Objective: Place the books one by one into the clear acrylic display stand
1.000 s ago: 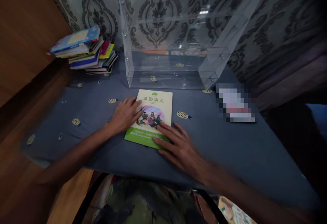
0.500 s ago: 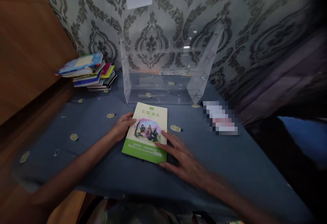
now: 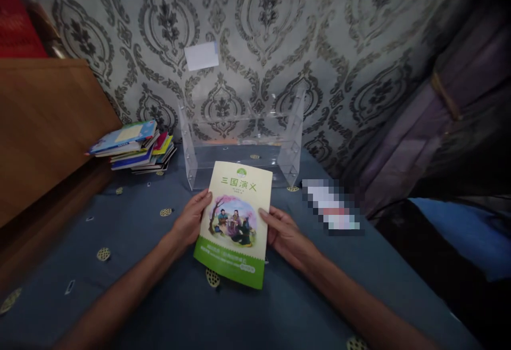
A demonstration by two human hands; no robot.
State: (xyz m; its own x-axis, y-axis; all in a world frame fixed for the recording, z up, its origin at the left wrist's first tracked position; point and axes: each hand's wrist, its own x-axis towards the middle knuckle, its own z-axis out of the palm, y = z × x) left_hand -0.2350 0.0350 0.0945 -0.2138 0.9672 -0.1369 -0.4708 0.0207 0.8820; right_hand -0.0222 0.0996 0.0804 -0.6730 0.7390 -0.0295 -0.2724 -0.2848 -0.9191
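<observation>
left grip (image 3: pixel 190 221), right grip (image 3: pixel 288 237): pinching opposite side edges of the book (image 3: pixel 235 222) | book: above bench (image 3: pixel 159 302) (cover facing up, tilted) | directly beyond: clear rack (image 3: pixel 290 153) | left: book stack (image 3: pixel 136 150) | right: pixelated item (image 3: pixel 333 206)

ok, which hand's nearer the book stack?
Left: the left hand grips the left edge of the book, in front and right of the stack; the right hand, gripping the opposite edge, is farther right.

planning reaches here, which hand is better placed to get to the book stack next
Probably the left hand: it holds the left edge of the cream book, nearer the book stack; the right hand holds the opposite edge, farther away.
</observation>
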